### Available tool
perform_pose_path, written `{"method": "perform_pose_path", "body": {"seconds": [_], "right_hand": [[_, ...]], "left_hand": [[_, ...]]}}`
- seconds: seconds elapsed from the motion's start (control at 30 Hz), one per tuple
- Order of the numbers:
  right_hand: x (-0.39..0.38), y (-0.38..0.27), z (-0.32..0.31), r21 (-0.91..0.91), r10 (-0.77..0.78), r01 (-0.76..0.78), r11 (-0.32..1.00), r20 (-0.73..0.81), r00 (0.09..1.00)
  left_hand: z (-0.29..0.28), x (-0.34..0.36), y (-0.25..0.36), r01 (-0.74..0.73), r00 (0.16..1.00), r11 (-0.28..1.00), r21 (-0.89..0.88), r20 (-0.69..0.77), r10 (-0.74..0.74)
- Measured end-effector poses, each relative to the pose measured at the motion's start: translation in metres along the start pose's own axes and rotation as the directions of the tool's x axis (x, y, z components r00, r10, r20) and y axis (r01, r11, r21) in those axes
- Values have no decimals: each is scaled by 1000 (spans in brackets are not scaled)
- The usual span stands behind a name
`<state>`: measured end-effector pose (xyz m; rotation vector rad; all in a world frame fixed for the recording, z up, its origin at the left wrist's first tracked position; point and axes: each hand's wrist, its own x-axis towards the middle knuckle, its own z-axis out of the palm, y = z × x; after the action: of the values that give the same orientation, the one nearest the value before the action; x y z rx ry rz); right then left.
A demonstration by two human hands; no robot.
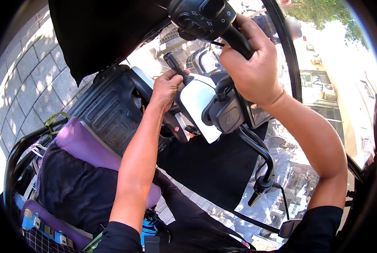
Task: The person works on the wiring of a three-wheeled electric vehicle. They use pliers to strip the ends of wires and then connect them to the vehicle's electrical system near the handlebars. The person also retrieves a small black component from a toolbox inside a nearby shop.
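Observation:
My right hand (254,59) is wrapped round a black handlebar grip (238,42) at the top, beside a black switch housing (201,19) with buttons. The handlebar is turned, and its other grip (255,197) points down at the lower right. Left of the steering column, my left hand (168,87) closes its fingers round the lower part of a short black lever (173,63) that sticks up past them. A white panel (197,103) lies just right of that hand. Below it, a key (191,130) with an orange tag shows by the dark trim.
A ribbed black floor mat (116,111) and a seat with purple and black covers (78,181) lie to the left. Black cloth (100,29) hangs at the upper left. A clear windscreen with a black frame (287,55) stands at the right. Paving (40,80) shows outside.

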<state>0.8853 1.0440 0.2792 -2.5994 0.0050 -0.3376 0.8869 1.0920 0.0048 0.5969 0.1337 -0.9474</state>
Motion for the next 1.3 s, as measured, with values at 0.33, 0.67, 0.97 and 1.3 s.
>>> {"method": "perform_pose_path", "body": {"seconds": [0.33, 0.67, 0.97, 1.3], "right_hand": [[-2, 0, -4, -65, -9, 10, 998, 16, 1000], [-1, 1, -4, -20, 54, -54, 998, 0, 999], [0, -22, 3, 73, 84, -84, 994, -3, 996], [0, -30, -8, 124, 111, -120, 985, 80, 991]], "left_hand": [[-10, 0, -1, 45, 996, 998, -46, 83, -41], [-2, -2, -5, 52, 998, 991, -125, 43, -47], [6, -2, -10, 3, 999, 994, -106, -36, -7], [8, -1, -8, 8, 999, 998, -58, -35, -10]]}}
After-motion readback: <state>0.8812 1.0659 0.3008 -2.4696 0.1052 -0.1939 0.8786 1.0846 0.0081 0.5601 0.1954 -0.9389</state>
